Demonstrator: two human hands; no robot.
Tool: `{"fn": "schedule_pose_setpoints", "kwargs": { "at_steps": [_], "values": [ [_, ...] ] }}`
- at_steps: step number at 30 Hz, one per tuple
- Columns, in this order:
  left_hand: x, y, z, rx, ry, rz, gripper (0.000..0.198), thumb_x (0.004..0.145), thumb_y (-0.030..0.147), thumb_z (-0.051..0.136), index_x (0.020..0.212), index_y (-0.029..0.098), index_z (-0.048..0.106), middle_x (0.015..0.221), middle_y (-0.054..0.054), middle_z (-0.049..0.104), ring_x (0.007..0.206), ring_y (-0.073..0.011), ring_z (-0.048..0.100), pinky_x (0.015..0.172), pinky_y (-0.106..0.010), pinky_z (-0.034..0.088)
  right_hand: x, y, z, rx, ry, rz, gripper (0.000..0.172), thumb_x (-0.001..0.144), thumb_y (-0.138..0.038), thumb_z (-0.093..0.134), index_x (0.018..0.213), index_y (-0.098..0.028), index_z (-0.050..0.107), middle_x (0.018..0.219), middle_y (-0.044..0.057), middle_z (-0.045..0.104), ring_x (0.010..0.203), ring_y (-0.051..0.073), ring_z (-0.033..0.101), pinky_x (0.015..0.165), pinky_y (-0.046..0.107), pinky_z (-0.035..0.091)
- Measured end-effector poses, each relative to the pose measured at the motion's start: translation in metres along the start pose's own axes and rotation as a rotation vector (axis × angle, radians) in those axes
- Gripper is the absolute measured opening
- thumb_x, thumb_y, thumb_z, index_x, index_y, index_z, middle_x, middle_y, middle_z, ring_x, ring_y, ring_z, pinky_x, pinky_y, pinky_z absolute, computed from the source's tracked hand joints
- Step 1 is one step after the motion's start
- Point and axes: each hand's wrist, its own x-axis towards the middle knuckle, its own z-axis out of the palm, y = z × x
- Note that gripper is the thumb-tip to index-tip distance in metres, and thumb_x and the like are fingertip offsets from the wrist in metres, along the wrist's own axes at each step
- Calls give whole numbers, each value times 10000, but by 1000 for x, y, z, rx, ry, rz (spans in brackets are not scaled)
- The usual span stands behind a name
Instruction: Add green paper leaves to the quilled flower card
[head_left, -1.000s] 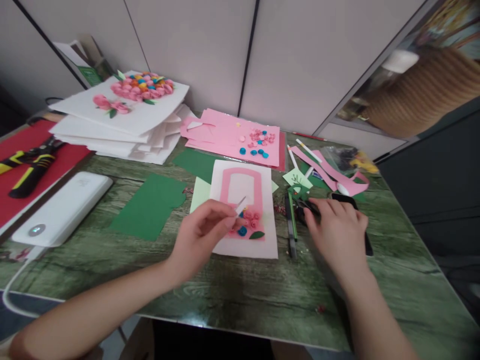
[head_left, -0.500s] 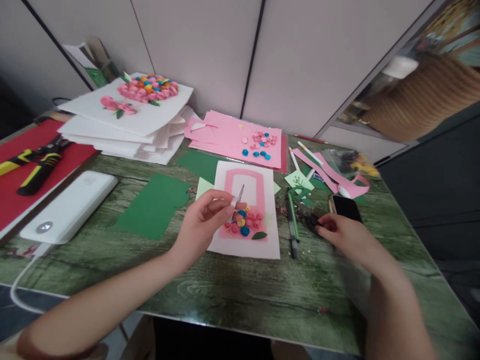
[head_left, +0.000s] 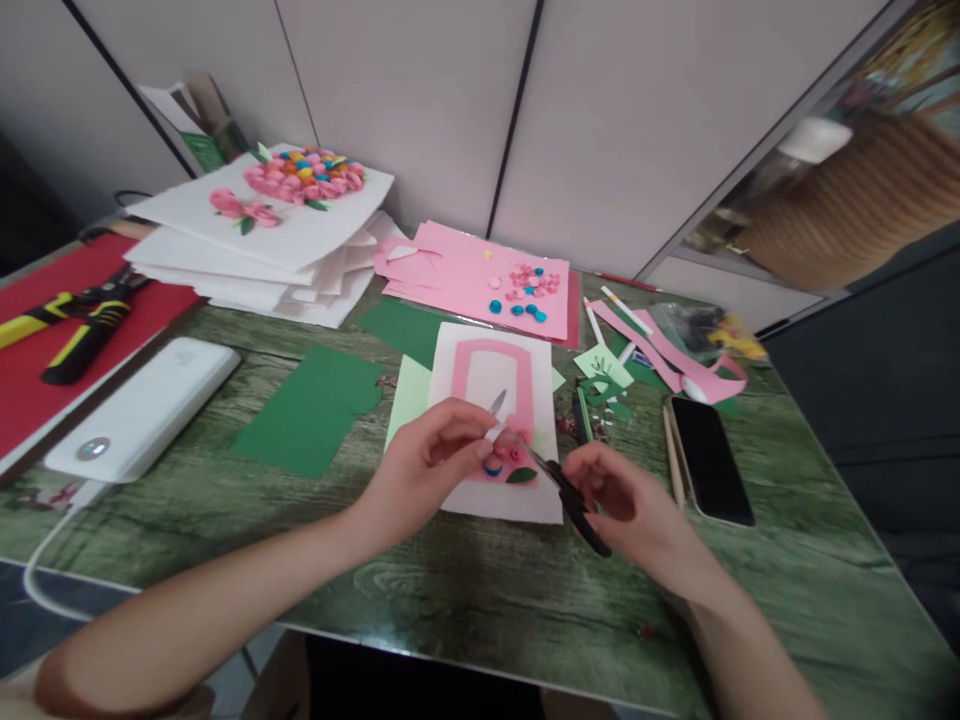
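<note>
My left hand (head_left: 442,455) is closed in a pinch on a small pale pointed piece (head_left: 496,418), whose grey tip sticks up; its exact kind is unclear. My right hand (head_left: 626,500) grips black-handled scissors (head_left: 576,510). Their blades point left toward the fingertips of my left hand, close to the pale piece. Below both hands lies a white card (head_left: 480,500) with a pink paper frame (head_left: 523,385) on it. Rolled paper flowers at the frame's bottom are partly hidden by my left hand. A dark green paper leaf (head_left: 521,476) lies beside them.
Green paper (head_left: 311,410) and a white power bank (head_left: 142,410) lie at left, with yellow-black pliers (head_left: 94,325) behind. A stack of white cards (head_left: 247,285) stands at the back. Pink sheets (head_left: 450,265) hold small paper rolls. A phone (head_left: 709,460) lies right.
My right hand has picked up the scissors from beside the phone and brought them left over the card's edge. My left hand has shifted slightly right and down, still pinching the pale piece.
</note>
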Motion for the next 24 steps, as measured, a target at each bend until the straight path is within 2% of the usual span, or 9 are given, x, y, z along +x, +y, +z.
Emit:
{"fn": "schedule_pose_setpoints", "kwargs": {
  "at_steps": [3,6,10,14,16,24],
  "values": [
    [0,1,-1,-4,3,-18,85,810,149,611,886,153,572,839,-35,713,706,-102,652,707,-220,507,0,3,4,-19,49,0,316,695,-96,609,947,-239,482,781,-35,474,644,106,473,605,229,388],
    [1,0,-1,-26,-26,-46,99,821,144,597,914,148,565,846,-38,714,686,-90,638,699,-215,500,0,3,1,-104,72,37,293,706,-139,598,964,-224,491,784,-23,479,644,120,465,603,250,378],
    [1,-1,-1,-32,-80,-69,147,839,157,573,984,142,552,852,-45,707,661,-89,607,648,-215,491,0,2,-1,-110,14,103,247,719,-132,574,935,-214,486,810,-10,492,662,122,450,580,245,353],
    [0,-1,-1,74,-82,-90,200,849,179,561,1045,149,540,858,-47,693,654,-88,579,665,-226,479,-1,-3,-1,97,-121,164,144,786,-220,570,877,-208,459,766,-25,467,659,111,440,561,228,341],
    [-2,0,-2,142,-78,-86,248,854,182,552,1099,168,519,843,-34,684,664,-93,578,674,-229,476,-2,-8,-1,157,-159,192,163,790,-273,590,842,-203,452,742,-30,456,662,111,438,572,231,341],
    [-6,-5,-4,331,-111,-16,337,884,204,516,1216,249,479,887,-20,687,700,-109,592,726,-258,476,-1,-13,4,134,-134,246,214,758,-275,626,768,-207,422,694,-45,436,629,105,405,557,230,301]
  ]
}}
